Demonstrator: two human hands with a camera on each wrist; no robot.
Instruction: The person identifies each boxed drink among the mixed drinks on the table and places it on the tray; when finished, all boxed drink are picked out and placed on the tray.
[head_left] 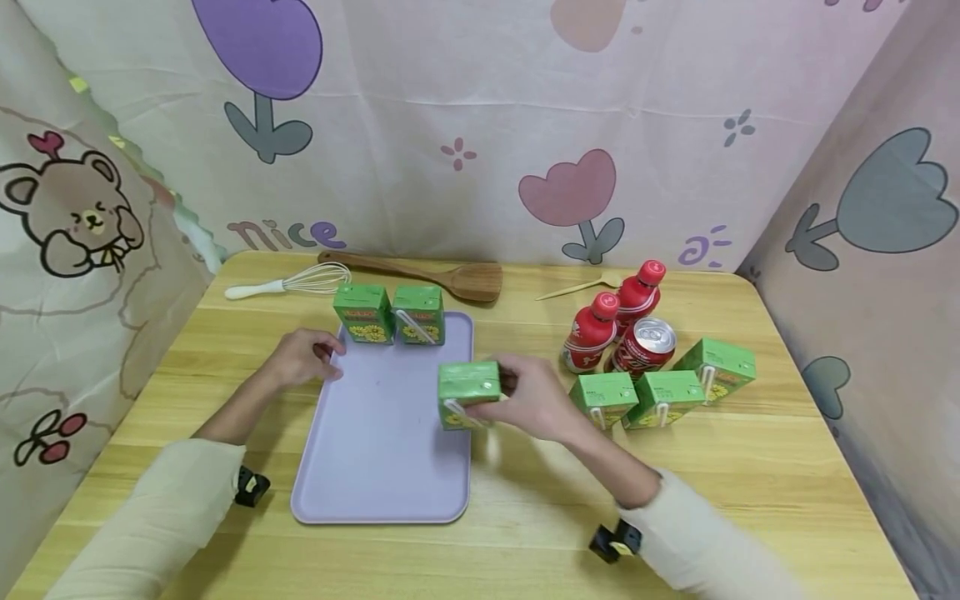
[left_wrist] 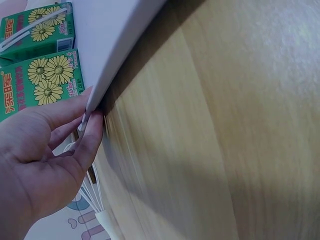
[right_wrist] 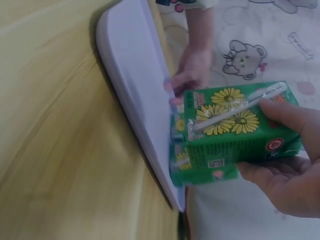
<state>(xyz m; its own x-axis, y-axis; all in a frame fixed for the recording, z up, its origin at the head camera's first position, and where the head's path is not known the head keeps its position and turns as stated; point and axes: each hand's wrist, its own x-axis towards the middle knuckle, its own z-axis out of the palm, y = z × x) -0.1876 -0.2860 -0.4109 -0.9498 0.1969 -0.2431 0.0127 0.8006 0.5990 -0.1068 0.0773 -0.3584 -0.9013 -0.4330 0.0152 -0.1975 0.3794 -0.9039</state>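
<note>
Over the right edge of the tray (head_left: 375,458): green carton (head_left: 468,383), flower-printed, clamped between thumb and fingers of right hand (head_left: 537,400). On left rim: left hand (head_left: 302,358), pinching. At far end: two cartons (head_left: 363,315), labelled in Chinese. On curtain (head_left: 390,183): "nice".

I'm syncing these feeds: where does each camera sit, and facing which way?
Head: on the head, facing forward and down at the tray; left hand, right hand and sleeves show.
Left wrist: worn there, facing left hand at the tray's edge.
Right wrist: worn there, facing right hand holding a carton; left hand beyond.
Head and right wrist share that carton.
</note>
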